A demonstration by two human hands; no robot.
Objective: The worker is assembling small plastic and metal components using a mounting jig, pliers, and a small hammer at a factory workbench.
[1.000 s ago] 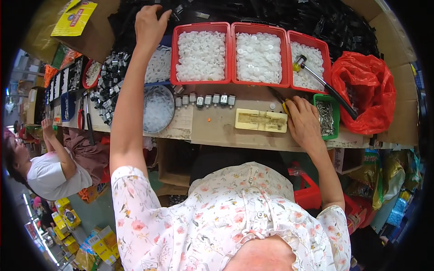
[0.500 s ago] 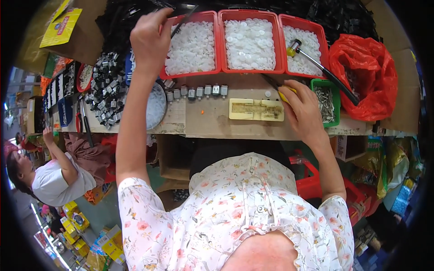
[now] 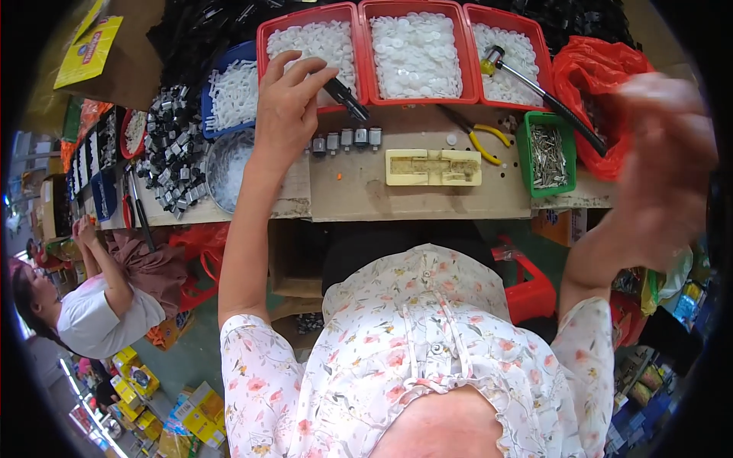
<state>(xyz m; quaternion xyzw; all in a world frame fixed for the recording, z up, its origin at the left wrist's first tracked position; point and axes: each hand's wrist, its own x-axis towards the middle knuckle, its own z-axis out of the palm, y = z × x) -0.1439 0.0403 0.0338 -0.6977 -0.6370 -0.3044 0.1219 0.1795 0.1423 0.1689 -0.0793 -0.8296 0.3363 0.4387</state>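
My left hand [image 3: 286,114] is raised over the front of the left red tray [image 3: 263,38]. Its fingers grip a long, narrow black plastic part [image 3: 347,99] that slants down to the right. Below that part stands a row of small silver motors [image 3: 347,140]. My right hand [image 3: 663,160] is smeared by motion in front of the red plastic bag [image 3: 592,65], so its fingers cannot be read. A cream rectangular block with recesses [image 3: 433,168] lies on the cardboard. Pliers with yellow handles [image 3: 487,143] rest just behind it, untouched.
White plastic pieces fill the red trays and a blue tray [image 3: 208,103]. A green tray [image 3: 548,126] holds metal pins. A black-handled tool [image 3: 553,104] lies across the right red tray. Many motors [image 3: 172,153] are heaped at left. Another person [image 3: 103,305] sits farther left.
My right hand has let go of the pliers and swung right to the red bag. My left hand has come nearer, bringing the black part over the tray's front edge.
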